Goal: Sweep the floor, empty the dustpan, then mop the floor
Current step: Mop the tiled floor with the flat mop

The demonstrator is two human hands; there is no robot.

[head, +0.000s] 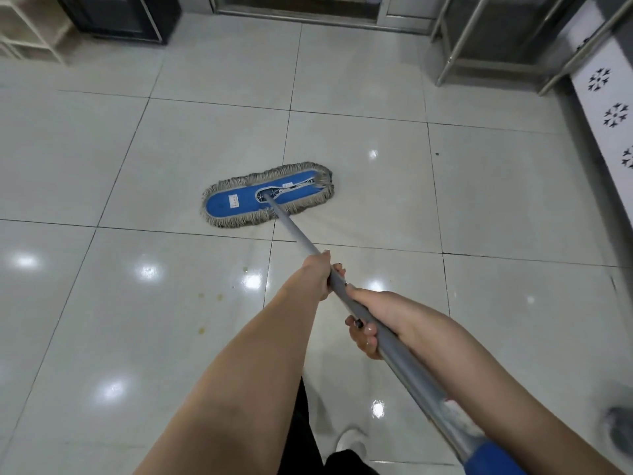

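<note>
- Head view, upper left of the frame: a pale open shelf unit stands beside a dark cabinet; what either one holds cannot be made out.
- Lower left of centre: a few small yellowish spots lie on the glossy pale tiled floor, which has dark grout lines and bright glints of ceiling light.
- Centre: the mop head, a blue pad with a grey fringe all round, lies flat on the tiles, its long side running left to right.
- A grey handle rises from the middle of the pad and slants towards the lower right of the frame, ending in a blue grip.
- The left hand is wrapped round the handle farther up the frame, fingers curled under it.
- The right hand grips the same handle just below and right of the left hand, fingers closed round the shaft.
- Bottom centre: a white shoe shows between the forearms, next to dark clothing.
- Top centre: a metal door sill runs along the far edge of the floor.
- Upper right: the legs of a steel rack stand on the tiles.
- Right edge: a white panel with cut-out star patterns; below it, a blurred grey object that cannot be identified.
</note>
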